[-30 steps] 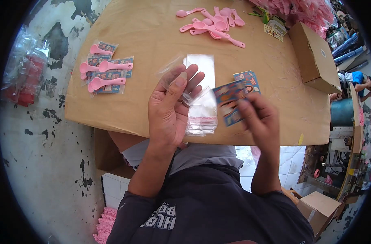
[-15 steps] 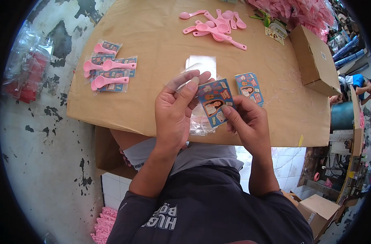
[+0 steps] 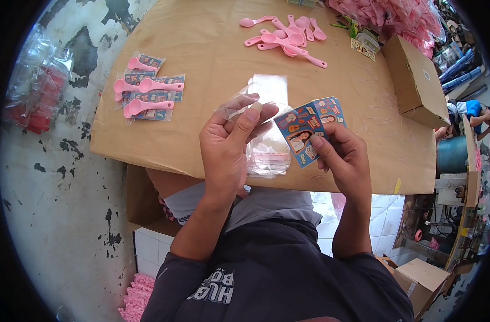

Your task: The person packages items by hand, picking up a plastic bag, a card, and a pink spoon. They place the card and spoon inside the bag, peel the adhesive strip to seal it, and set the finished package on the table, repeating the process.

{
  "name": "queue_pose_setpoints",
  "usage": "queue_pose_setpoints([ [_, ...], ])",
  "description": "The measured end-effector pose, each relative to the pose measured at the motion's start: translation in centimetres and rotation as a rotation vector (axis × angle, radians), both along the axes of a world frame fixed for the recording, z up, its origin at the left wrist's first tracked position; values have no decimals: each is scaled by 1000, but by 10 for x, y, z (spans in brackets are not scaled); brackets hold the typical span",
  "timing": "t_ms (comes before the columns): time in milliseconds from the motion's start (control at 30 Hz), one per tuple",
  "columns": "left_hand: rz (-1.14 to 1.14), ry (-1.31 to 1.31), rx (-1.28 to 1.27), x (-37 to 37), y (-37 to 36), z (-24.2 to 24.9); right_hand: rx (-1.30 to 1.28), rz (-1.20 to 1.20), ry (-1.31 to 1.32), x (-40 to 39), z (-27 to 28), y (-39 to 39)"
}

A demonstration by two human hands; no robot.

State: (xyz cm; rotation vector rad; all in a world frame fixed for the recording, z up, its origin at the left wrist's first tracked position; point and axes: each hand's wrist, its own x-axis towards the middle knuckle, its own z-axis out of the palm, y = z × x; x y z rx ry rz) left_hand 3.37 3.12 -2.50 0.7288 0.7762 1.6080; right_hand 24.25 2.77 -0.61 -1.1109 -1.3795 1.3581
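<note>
My left hand (image 3: 231,131) pinches a clear plastic bag (image 3: 235,104) between thumb and fingers, raised over the table. To its right, my right hand (image 3: 339,150) grips a blue printed card (image 3: 301,135) by its lower right edge, tilted, its near corner close to the bag. Behind that card lies a stack of the same cards (image 3: 330,110), partly covered by it and my right hand. Beneath and between my hands rests a pile of clear bags (image 3: 269,155). Over on the left sit several bagged cards with pink measuring spoons (image 3: 156,85).
Loose pink measuring spoons (image 3: 288,40) are heaped at the far side of the brown table (image 3: 202,70). An open cardboard box (image 3: 417,80) stands at the right, near a large pile of pink bagged items (image 3: 390,19). Another person (image 3: 473,114) is at far right.
My right hand has moved right with the card, widening the gap to my left hand. The left hand has shifted slightly left, still pinching the bag.
</note>
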Motion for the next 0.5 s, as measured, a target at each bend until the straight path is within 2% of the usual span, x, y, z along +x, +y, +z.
queue_pose_setpoints([
  [167, -8, -50, -6, 8, -1, 0, 0, 5, 45, -6, -1, -3],
  [267, -44, -109, -23, 9, -2, 5, -10, -70, 107, -13, -3, -4],
  [500, -154, -86, -29, 6, -3, 0, -23, 85, -45, -14, -7, -5],
])
